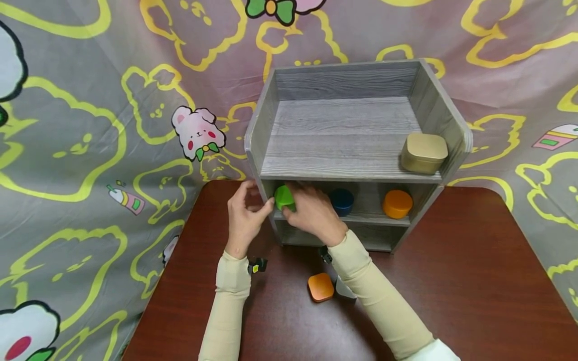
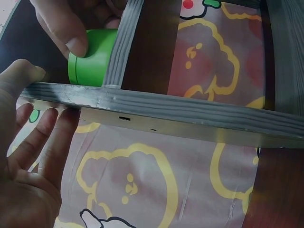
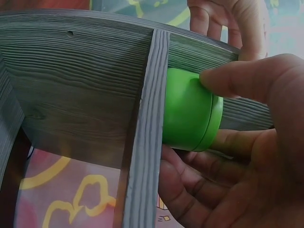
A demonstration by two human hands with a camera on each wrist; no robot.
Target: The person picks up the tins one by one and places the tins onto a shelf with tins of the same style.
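Observation:
In the head view, a grey wood-grain shelf unit [image 1: 343, 115] stands against the cloth backdrop. My right hand [image 1: 313, 210] holds a green round tin [image 1: 283, 197] at the left end of the middle shelf. The right wrist view shows the thumb on one side of the green tin [image 3: 187, 109] and fingers around the other, the tin standing on the shelf board [image 3: 149, 118]. My left hand [image 1: 244, 218] grips the unit's left side panel [image 2: 156, 102], thumb on the inner side and fingers on the outer face. Right of my right hand sits a blue round tin [image 1: 341, 201], partly covered.
An orange round tin [image 1: 397, 203] sits at the middle shelf's right end. A gold squarish tin [image 1: 424, 153] rests on the top board. On the brown table [image 1: 474, 281] lie an orange squarish tin [image 1: 321, 287] and a whitish item [image 1: 345, 290] partly hidden by my right forearm.

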